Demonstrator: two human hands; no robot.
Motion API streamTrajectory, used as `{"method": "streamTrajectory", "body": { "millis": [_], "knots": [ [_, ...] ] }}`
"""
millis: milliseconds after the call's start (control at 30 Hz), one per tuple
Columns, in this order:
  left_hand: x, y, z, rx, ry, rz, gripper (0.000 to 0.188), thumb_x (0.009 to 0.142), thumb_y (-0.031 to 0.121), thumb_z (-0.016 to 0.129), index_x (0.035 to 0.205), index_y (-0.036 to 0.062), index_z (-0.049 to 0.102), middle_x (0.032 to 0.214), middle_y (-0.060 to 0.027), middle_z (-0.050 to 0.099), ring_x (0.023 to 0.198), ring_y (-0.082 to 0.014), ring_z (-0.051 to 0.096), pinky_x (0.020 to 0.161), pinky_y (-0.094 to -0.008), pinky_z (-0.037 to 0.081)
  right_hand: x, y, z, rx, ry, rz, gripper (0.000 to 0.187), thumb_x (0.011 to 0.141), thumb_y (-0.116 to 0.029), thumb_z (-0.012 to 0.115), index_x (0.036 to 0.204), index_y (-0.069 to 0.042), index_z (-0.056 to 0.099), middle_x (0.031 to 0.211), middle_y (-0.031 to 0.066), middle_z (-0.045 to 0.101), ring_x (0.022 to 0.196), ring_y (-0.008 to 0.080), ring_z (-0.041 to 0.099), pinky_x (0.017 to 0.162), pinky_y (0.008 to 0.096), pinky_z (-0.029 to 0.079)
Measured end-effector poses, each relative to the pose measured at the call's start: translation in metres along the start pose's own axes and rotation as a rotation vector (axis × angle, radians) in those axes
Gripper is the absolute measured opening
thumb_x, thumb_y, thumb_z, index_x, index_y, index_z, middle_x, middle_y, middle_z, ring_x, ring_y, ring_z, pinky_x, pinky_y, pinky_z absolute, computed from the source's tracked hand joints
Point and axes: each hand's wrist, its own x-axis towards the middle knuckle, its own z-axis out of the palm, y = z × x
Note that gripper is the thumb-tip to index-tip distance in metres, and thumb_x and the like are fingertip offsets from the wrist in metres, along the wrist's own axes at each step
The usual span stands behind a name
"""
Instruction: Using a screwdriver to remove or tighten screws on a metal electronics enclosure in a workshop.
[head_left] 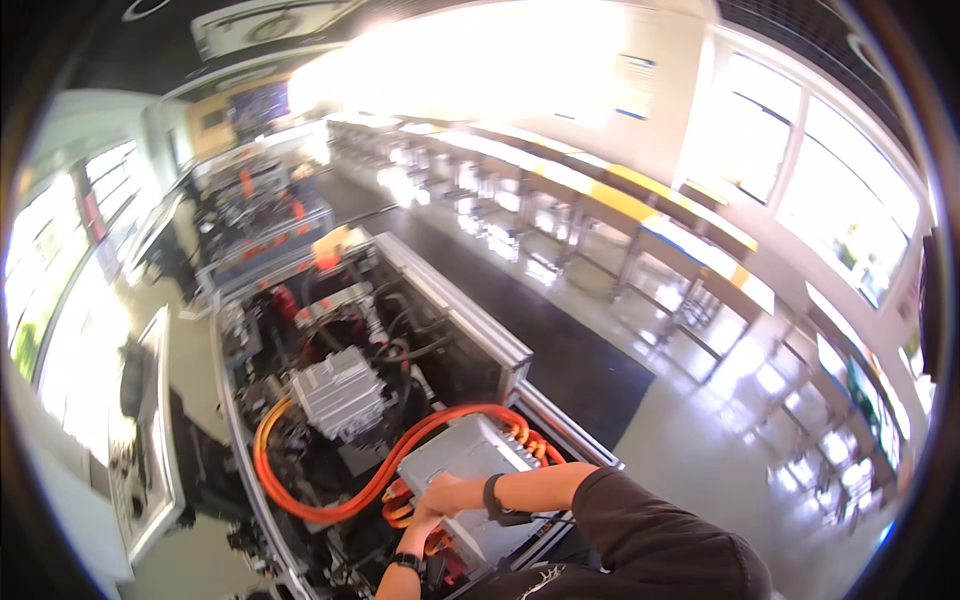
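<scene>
My left hand (422,522) and my right hand (443,494) are close together at the left edge of a flat silver metal box (474,450). Both have their fingers curled and closed, pointing down beside orange cable ends (398,504). Whatever they grip is hidden and blurred. Thick orange cables (375,485) loop from the box's far right side around to a finned silver unit (338,392) farther off. A dark watch (407,562) is on my left wrist, and a black band (492,496) on my right.
An aluminium frame (450,300) surrounds the open bay of vehicle parts. To the left, a white-topped stand (150,440) holds dark items. Rows of tables (600,205) with stools run along the far right. More similar rigs (255,210) stand beyond.
</scene>
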Motion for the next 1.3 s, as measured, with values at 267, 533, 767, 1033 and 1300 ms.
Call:
{"method": "streamTrajectory", "body": {
  "millis": [267, 533, 767, 1033, 1300],
  "knots": [
    [-0.003, 0.012, 0.019, -0.357, 0.081, 0.025, 0.025, 0.083, 0.012, 0.071, 0.107, 0.0028, 0.069, 0.098, -0.0125, 0.073, 0.094, -0.0235, 0.071, 0.078, -0.0361, 0.054, -0.018, 0.005, -0.015, 0.902, -0.056, 0.576, 0.021, 0.073, -0.018, 0.071, 0.088, -0.005, 0.076, 0.083, 0.0140, 0.073, 0.079, 0.0335, 0.072, 0.068, 0.0448, 0.058],
    [-0.008, -0.023, 0.023, -0.368, 0.171, 0.013, 0.039, 0.080, -0.006, 0.057, 0.119, -0.0016, 0.062, 0.108, -0.0101, 0.070, 0.104, -0.0202, 0.068, 0.089, -0.0322, 0.052, -0.016, 0.003, -0.021, 0.593, -0.024, 0.513, 0.031, 0.077, -0.025, 0.076, 0.100, -0.003, 0.075, 0.096, 0.0138, 0.074, 0.093, 0.0342, 0.071, 0.076, 0.0425, 0.058],
    [-0.038, -0.040, 0.017, -0.532, 0.134, -0.097, 0.043, 0.083, 0.002, 0.057, 0.126, -0.0032, 0.055, 0.128, -0.0168, 0.061, 0.115, -0.0301, 0.065, 0.095, -0.0375, 0.051, -0.001, 0.008, -0.009, 0.377, -0.058, 0.363, 0.035, 0.078, -0.030, 0.079, 0.103, -0.006, 0.077, 0.100, 0.0134, 0.075, 0.099, 0.0324, 0.071, 0.080, 0.0429, 0.058],
    [-0.010, -0.036, -0.005, -0.080, 0.037, -0.091, 0.030, 0.080, -0.003, 0.059, 0.110, -0.0054, 0.057, 0.095, -0.0074, 0.065, 0.086, -0.0203, 0.061, 0.079, -0.0347, 0.048, 0.019, 0.005, 0.030, 0.243, 0.198, 0.275, 0.015, 0.076, -0.024, 0.072, 0.086, -0.016, 0.079, 0.083, 0.0111, 0.074, 0.075, 0.0283, 0.072, 0.064, 0.0435, 0.055],
    [0.011, -0.016, -0.017, -0.350, -0.092, -0.045, 0.031, 0.086, 0.003, 0.069, 0.115, -0.0022, 0.062, 0.112, -0.0083, 0.068, 0.099, -0.0179, 0.064, 0.087, -0.0320, 0.049, 0.020, 0.013, 0.032, 0.316, 0.232, 0.242, 0.020, 0.072, -0.026, 0.071, 0.086, -0.013, 0.078, 0.084, 0.0130, 0.074, 0.079, 0.0317, 0.072, 0.068, 0.0456, 0.055]
  ]
}}
